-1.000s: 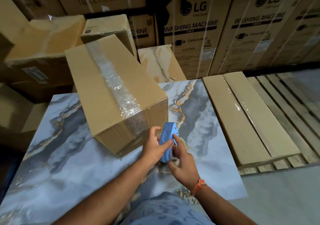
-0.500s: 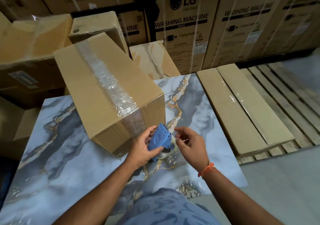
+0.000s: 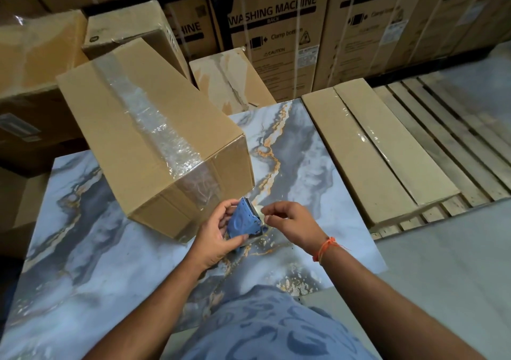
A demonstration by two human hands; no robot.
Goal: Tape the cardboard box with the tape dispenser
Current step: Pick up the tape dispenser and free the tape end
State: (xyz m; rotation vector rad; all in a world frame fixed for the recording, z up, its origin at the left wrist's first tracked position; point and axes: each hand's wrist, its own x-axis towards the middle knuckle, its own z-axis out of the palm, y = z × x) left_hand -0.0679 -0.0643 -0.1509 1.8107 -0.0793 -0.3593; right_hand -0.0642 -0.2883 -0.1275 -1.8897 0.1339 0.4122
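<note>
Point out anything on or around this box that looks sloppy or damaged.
The clear tape strip along the top of the brown cardboard box is wrinkled and bubbled, worst near the front edge where it folds down. The box sits askew on the marbled blue-grey tabletop, overhanging its far edge. Behind it, the torn, peeling cardboard carton shows surface damage.

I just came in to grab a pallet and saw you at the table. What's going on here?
A person is taping up a cardboard box on the marble-patterned table. Clear tape already runs along the box's top and down its near end. The left hand holds the blue tape dispenser just in front of the box, while the right hand pinches at the tape end by the dispenser's edge, apparently readying another strip.
</note>
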